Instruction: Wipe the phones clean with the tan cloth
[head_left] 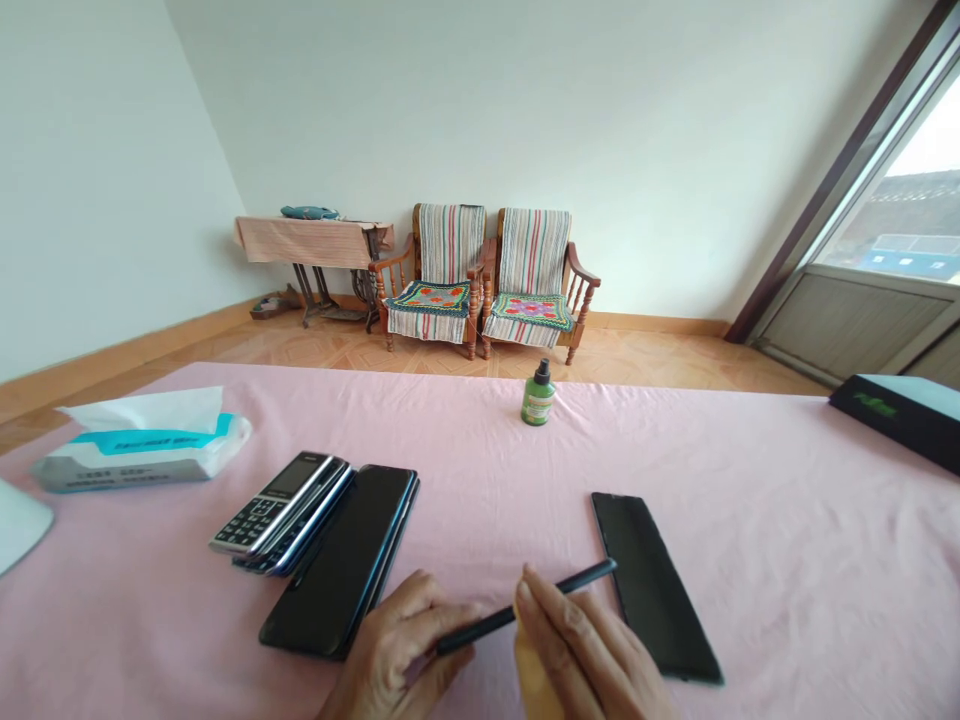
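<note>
My left hand and my right hand meet at the near edge of the pink cloth and both grip a thin black stylus-like rod. Its far tip rests on the left edge of a black smartphone that lies flat to the right. Something yellowish under my right palm is mostly hidden. Left of my left hand lies a stack of dark smartphones, and beside it keypad phones are piled on each other.
A pack of tissues sits at the left. A small green bottle stands in the middle far side. A black box lies at the right edge. Two wooden chairs and a side table stand by the far wall.
</note>
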